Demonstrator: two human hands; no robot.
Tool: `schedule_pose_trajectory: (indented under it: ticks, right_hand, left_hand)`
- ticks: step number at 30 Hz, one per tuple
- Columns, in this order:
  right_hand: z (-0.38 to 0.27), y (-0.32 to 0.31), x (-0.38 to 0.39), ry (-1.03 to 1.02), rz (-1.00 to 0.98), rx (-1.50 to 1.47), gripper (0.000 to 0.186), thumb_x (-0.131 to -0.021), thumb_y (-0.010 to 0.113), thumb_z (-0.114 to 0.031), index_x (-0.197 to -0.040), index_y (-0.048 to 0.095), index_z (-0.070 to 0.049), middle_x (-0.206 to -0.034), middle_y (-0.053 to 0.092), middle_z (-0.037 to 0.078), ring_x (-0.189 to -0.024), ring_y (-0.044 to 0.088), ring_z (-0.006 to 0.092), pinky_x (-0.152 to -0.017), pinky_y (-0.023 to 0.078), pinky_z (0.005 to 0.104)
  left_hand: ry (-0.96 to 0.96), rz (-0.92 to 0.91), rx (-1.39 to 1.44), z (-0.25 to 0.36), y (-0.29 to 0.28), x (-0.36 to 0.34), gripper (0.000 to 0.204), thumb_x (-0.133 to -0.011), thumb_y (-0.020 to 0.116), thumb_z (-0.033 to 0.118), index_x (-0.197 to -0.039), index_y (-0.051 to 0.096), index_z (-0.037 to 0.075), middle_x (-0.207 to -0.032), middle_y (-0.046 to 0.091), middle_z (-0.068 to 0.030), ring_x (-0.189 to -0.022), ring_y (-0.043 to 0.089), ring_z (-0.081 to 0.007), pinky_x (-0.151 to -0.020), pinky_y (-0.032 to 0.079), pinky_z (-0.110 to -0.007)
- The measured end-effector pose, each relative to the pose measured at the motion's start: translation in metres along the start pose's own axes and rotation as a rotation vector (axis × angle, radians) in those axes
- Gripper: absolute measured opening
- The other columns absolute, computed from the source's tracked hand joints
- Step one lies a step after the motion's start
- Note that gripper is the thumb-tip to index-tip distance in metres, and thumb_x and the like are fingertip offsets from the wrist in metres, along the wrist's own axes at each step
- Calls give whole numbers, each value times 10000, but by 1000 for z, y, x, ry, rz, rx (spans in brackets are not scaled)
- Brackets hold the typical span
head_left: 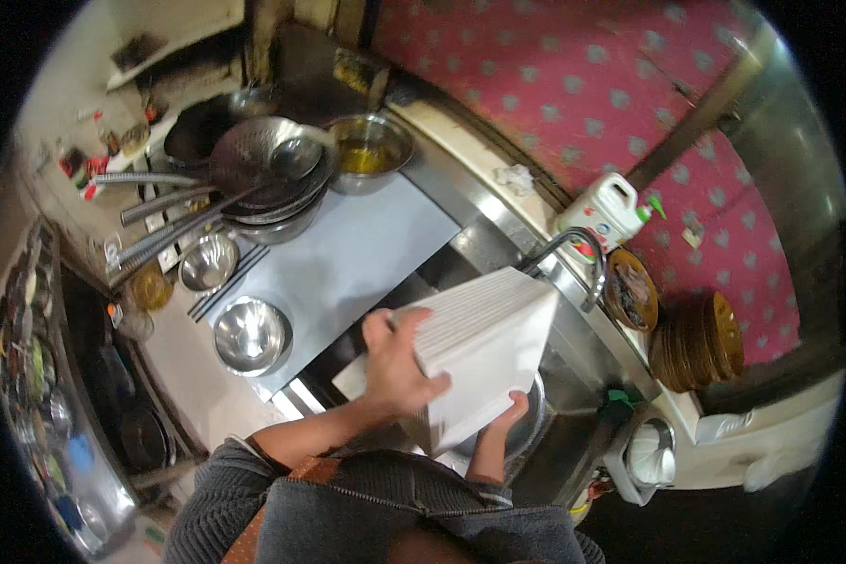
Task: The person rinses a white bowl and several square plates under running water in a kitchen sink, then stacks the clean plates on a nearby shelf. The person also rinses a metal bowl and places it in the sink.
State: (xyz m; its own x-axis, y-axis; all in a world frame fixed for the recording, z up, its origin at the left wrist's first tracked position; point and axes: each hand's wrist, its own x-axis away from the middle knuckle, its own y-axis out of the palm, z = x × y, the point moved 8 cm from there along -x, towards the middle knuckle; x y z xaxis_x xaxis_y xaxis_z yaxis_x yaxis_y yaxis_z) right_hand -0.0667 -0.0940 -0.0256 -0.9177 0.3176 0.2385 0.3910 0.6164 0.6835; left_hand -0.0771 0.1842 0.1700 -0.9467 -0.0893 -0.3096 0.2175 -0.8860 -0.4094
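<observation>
A thick stack of white square plates (pixel 489 348) is tilted in my hands above the sink, its many layered edges showing along the upper left side. My left hand (pixel 397 368) grips the stack's left side, thumb bent over its near face. At the lower right edge, my right hand (pixel 500 425) holds the stack from below; most of its fingers are hidden behind the plates. Part of a round metal basin (pixel 536 414) shows in the sink under the stack. Just beyond the plates curves a dark faucet (pixel 587 254).
Left of the sink, a grey counter (pixel 367 235) bears steel bowls (pixel 252 336), stacked pans and strainers (pixel 273 169), and a bowl of yellow liquid (pixel 368 150). On the far ledge stand a white jug (pixel 600 211), a brown basket (pixel 633 289) and stacked brown baskets (pixel 691 343).
</observation>
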Motion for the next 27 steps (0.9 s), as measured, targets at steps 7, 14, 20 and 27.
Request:
schedule_pose_trajectory:
  ticks: [7,14,20,27]
  right_hand:
    - [10,-23,23,-90,-185,-539,828,-600,486,-401,-1322,345,-21,-1255,446,192,-1136,445,368,-953,395,439]
    - [-26,-54,46,-110,-173,-581,816,-611,478,-406,-1320,348,-22,-1259,443,190,-1138,443,365,-954,390,439]
    - [-46,-87,68,-119,-144,-583,807,-621,471,-410,-1318,351,-22,-1262,441,188,-1140,441,361,-955,386,438]
    - [-53,-121,96,-111,-112,-553,796,-633,463,-415,-1317,354,-22,-1265,439,186,-1142,439,358,-956,382,438]
  left_hand:
    - [396,-161,-215,151,46,54,776,-528,743,216,-1234,453,73,-1175,276,-266,-1063,314,-415,-911,328,-474]
    - [658,-166,-243,216,91,116,825,-491,761,255,-1240,446,110,-1142,325,-277,-1010,347,-408,-829,334,-494]
    - [601,-201,-360,240,110,163,835,-476,768,251,-1242,451,148,-1143,343,-273,-1002,371,-394,-799,356,-477]
    - [728,-235,-295,246,108,227,750,-544,768,296,-1231,524,118,-1154,371,-248,-1007,411,-375,-814,375,-436]
